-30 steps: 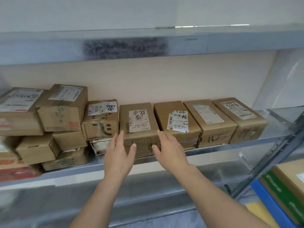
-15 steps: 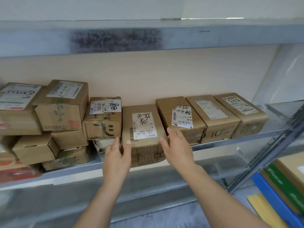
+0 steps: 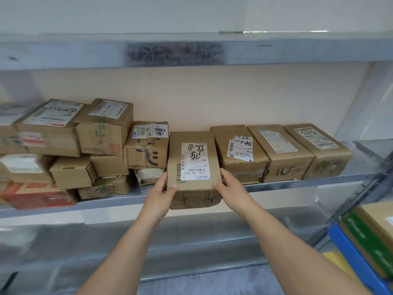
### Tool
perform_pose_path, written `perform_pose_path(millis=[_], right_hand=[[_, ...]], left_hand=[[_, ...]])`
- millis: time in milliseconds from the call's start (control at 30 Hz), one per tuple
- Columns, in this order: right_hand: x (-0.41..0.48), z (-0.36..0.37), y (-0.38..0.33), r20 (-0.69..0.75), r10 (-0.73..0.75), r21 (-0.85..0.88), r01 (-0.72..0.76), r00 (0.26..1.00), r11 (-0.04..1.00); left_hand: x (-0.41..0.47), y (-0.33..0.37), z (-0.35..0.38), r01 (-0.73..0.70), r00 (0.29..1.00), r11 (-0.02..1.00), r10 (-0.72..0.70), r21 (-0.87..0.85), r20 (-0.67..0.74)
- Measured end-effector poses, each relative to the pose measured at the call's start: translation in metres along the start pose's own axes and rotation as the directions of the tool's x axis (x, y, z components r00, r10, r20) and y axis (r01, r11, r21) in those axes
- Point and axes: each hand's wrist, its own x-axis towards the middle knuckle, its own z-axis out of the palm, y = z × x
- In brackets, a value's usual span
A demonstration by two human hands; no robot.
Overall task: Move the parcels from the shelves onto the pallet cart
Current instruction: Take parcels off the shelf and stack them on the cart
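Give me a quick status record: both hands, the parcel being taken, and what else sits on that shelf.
held parcel: label up, front end overhanging the shelf edge
left hand: grips the parcel's left side
right hand: grips its right side
right of it: three parcels in a row on the shelf
left of it: smiley-marked box, then stacked parcels
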Motion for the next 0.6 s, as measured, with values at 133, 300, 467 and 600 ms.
perform_pose_path(millis=[133,300,467,600], right_hand=[[-0.015,-0.003,0.005,0.005,-0.085,0.019,0.085,0.996,0.996],[-0.032,-0.01,0.013,-0.001,-0.154,0.045,0.154,0.988,0.987],[-0.055,-0.017,0.013,-0.021,-0.229,0.088,0.23,0.973,0.969],[-0.077,-0.024,0.012,-0.035,-0.275,0.113,0.278,0.961,0.954]], left_hand=[[-0.013,-0.006,-0.002,-0.054,0.997,0.998,0.056,-0.039,0.044],[-0.037,-0.001,0.003,-0.14,0.99,0.986,0.142,-0.091,0.021],[-0.062,0.002,0.005,-0.247,0.969,0.962,0.245,-0.112,-0.036],[-0.081,0.0,0.008,-0.317,0.948,0.941,0.312,-0.119,-0.061]])
